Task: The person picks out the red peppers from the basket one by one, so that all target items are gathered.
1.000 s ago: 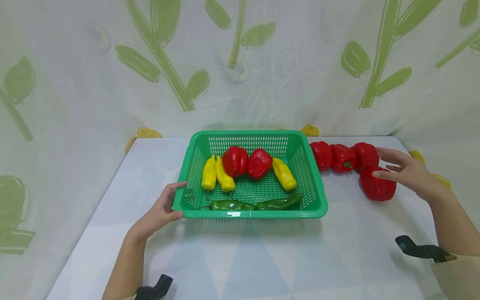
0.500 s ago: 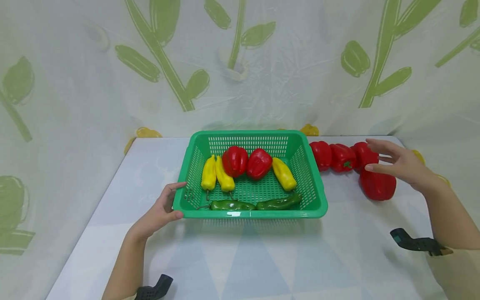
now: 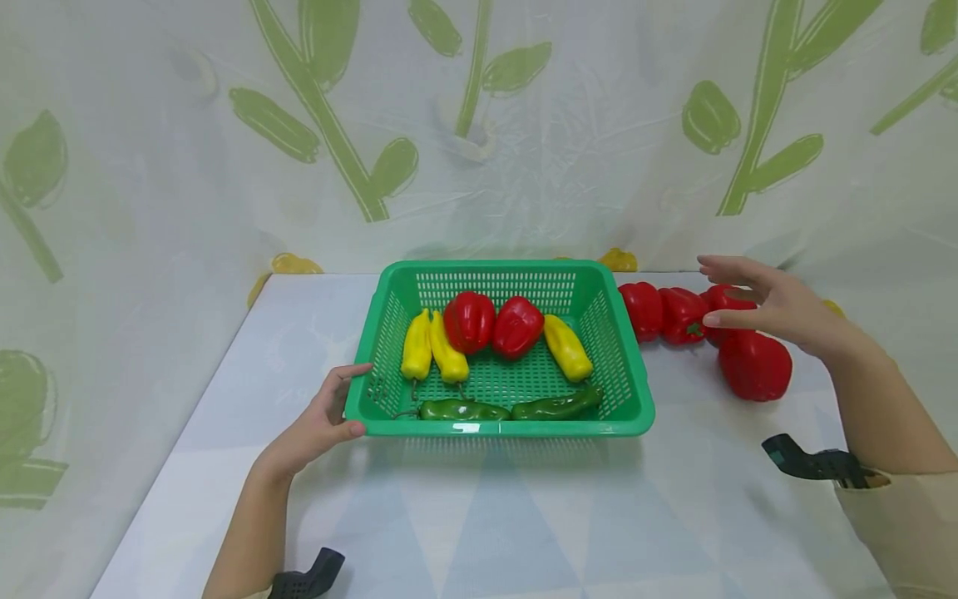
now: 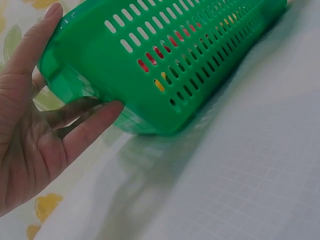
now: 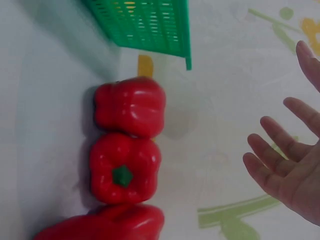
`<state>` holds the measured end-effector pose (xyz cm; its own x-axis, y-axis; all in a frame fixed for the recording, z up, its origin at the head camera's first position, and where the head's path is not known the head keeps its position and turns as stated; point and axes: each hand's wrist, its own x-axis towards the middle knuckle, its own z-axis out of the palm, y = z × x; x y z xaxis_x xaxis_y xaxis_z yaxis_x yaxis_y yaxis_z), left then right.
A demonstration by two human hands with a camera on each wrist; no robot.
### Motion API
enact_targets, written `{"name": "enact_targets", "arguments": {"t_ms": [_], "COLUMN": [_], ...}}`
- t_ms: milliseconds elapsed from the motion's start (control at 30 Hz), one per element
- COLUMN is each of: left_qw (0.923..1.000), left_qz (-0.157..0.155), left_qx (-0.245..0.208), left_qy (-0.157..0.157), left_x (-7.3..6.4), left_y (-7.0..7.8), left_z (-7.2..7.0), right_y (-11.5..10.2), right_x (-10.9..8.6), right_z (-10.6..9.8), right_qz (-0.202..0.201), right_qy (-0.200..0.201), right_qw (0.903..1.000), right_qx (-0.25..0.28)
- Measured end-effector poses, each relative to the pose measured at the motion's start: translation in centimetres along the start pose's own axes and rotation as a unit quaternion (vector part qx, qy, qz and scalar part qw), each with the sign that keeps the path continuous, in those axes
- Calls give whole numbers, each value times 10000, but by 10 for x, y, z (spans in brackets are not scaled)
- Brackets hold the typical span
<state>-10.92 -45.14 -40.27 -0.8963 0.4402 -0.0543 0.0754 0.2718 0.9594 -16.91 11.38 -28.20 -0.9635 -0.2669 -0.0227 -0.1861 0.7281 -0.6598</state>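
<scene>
A green plastic basket (image 3: 500, 428) stands mid-table; my left hand (image 3: 318, 424) holds its near left corner. Seen by the left wrist camera, the thumb lies at the rim and the other fingers reach along the wall (image 4: 90, 50). Inside are two red bell peppers (image 3: 469, 323), three yellow peppers (image 3: 567, 348) and two long green peppers (image 3: 464, 409). My right hand (image 3: 793, 308) hovers with spread fingers and holds nothing. Beneath and beside it lie several more red bell peppers (image 3: 754, 366), one partly hidden behind the hand. The right wrist view shows the fingers apart from the bell peppers (image 5: 125, 167).
The white and pale blue table (image 3: 494, 516) extends in front of the basket. A curtain (image 3: 569, 191) with a green leaf print hangs behind the far edge. Dark wrist cameras (image 3: 812, 459) sit on both forearms.
My right hand has moved left and away from the nearest red bell pepper, rising over the row behind it. The left hand and the basket have stayed put.
</scene>
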Motion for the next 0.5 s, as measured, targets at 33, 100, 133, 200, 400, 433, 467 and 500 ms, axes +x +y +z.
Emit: {"name": "enact_targets", "arguments": {"t_ms": [33, 100, 133, 200, 400, 433, 467, 500], "left_qw": [10000, 10000, 10000, 10000, 10000, 10000, 10000, 10000], "left_qz": [-5, 4, 12, 5, -17, -24, -41, -47], "left_qx": [21, 46, 58, 64, 30, 26, 42, 65], "left_qy": [-2, -6, -9, -13, 19, 19, 16, 11], "left_x": [0, 0, 0, 0, 1, 1, 0, 0], "left_y": [0, 0, 0, 0, 2, 2, 2, 2], "left_z": [0, 0, 0, 0, 1, 1, 1, 1], "right_y": [-3, -8, -11, -16, -32, -35, -38, -41], "right_x": [1, 5, 6, 10, 24, 26, 29, 31], "right_z": [0, 0, 0, 0, 2, 2, 2, 2], "right_qz": [-21, -72, -79, -138, -415, -477, -547, -626], "right_qy": [-15, -63, -76, -118, -202, -207, -198, -185], "right_qw": [10000, 10000, 9999, 9998, 9989, 9986, 9983, 9978], "right_qx": [5, 19, 0, 0, -6, -37, -84, -111]}}
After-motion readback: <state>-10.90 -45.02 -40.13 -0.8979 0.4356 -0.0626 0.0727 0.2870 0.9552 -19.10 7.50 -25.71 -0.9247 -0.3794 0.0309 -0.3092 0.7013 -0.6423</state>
